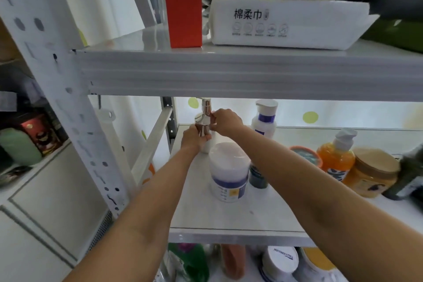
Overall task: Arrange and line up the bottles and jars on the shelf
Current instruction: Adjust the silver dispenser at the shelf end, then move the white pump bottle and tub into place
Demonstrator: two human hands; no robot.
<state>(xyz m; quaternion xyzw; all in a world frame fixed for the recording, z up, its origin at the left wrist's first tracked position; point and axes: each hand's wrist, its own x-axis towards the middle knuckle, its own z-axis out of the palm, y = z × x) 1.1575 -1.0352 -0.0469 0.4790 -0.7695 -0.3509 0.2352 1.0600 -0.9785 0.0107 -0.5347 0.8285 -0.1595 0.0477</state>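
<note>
Two hands on one bottle now: the pump bottle (204,126) stands at the back left corner of the shelf (229,217), and both hands are closed around it. The left hand (194,138) cups the body from the near left side, fingers (207,138) curled and pressed to the shiny metal collar. The right hand (225,121) comes in from the right, its fingers (213,117) pinching at the neck just under the pump head. The bottle sits between the two sets of fingers, upright, its base on the shelf as far as I can tell.

My read: rigid, tall and top-heavy, and that polished collar looks slippery, so the lower body is the safer hold; the thin pump stem is not one to lift by. Just this side of the fingers stands the white jar (229,171), near enough to be nudged. Beyond the right fingers a white and blue bottle (263,119) waits.
</note>
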